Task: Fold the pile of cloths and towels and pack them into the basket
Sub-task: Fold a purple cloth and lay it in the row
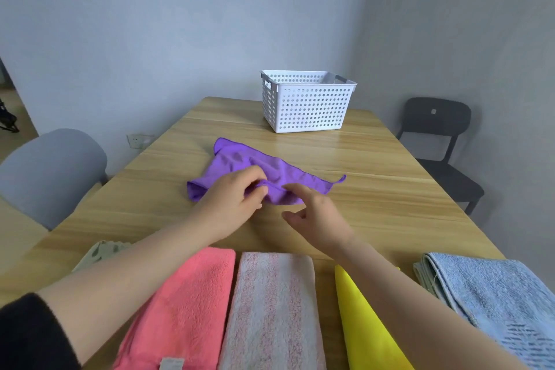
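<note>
A light wooden surface (375,189) shows visible grain and a soft sheen. On it, a white basket (306,105) of smooth, hard plastic has walls punched with round holes. The purple cloth (240,162) is thin, fine fabric, matt and creased. The pink towel (186,303) has thick, fluffy pile; the striped towel (270,309) is rougher looped terry. The yellow cloth (366,324) looks smooth and flat. The blue towel (492,294) is coarse terry. A grey chair (54,171) wears matt fabric; a black chair (435,129) looks like matt plastic.
</note>
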